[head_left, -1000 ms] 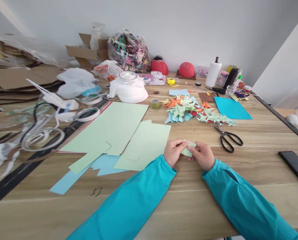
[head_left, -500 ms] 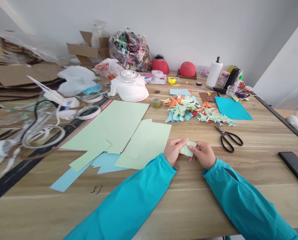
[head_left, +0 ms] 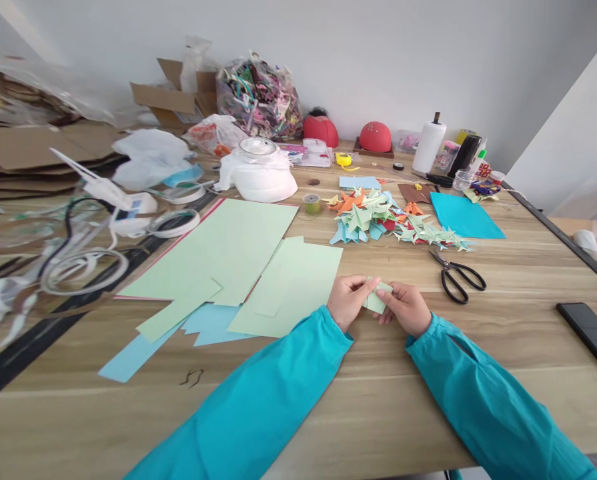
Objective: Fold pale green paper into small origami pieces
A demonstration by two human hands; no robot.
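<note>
My left hand [head_left: 349,300] and my right hand [head_left: 406,308] meet over the wooden table [head_left: 378,400], both pinching a small folded piece of pale green paper [head_left: 377,298]. Teal sleeves cover both arms. Just left of the hands lie large pale green paper sheets [head_left: 238,257] over light blue offcuts [head_left: 211,323]. Behind the hands a pile of folded paper figures [head_left: 383,220] in green, blue, orange and red is spread out. Black scissors [head_left: 455,277] lie shut to the right of my right hand.
A teal sheet [head_left: 463,215] lies at the back right beside a paper towel roll [head_left: 427,147] and bottles. A black phone [head_left: 588,333] rests at the right edge. Tape rolls [head_left: 173,223], a white container [head_left: 258,173], plastic bags and cardboard crowd the left and back.
Both hands stay on the small green piece with only slight finger shifts. The view has drifted a little.
</note>
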